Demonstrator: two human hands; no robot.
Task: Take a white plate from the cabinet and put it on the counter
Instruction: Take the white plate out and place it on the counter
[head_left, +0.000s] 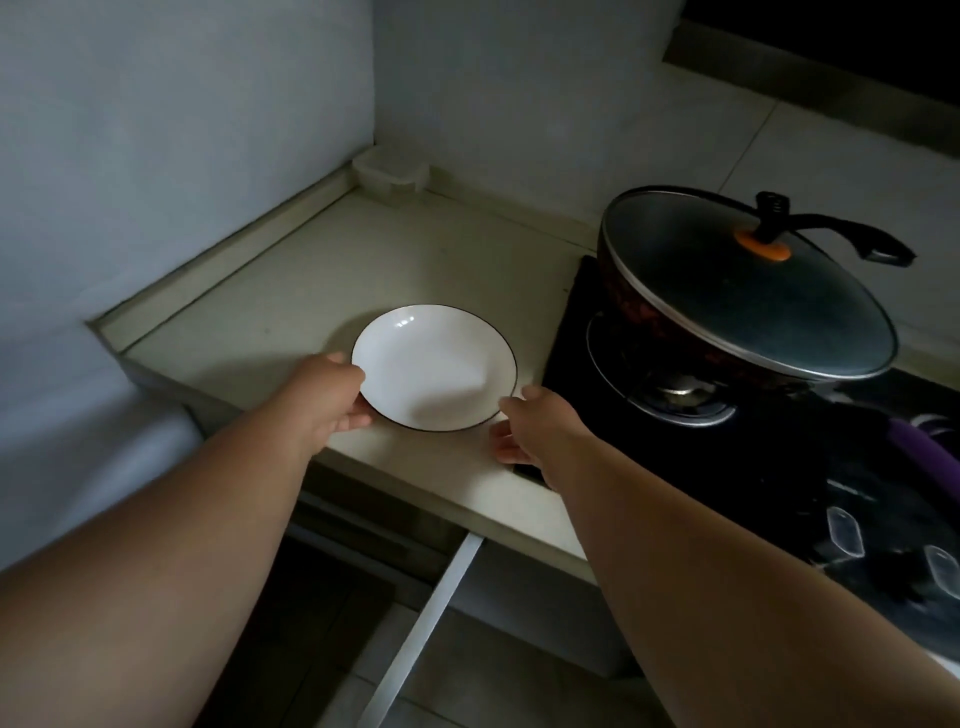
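A white plate (434, 366) with a thin dark rim lies on the pale counter (291, 291), near its front edge. My left hand (324, 397) grips the plate's left rim, thumb on top and fingers under the edge. My right hand (535, 428) sits at the plate's lower right rim, fingers spread on the counter, touching or almost touching the rim. Below the counter an open cabinet door (415, 634) shows edge-on, with a dark opening to its left.
A black gas stove (779, 452) adjoins the counter on the right, carrying a dark wok with a glass lid (748, 286) and a long black handle. A small clear container (389, 171) stands in the back corner. Grey walls close off the left and back.
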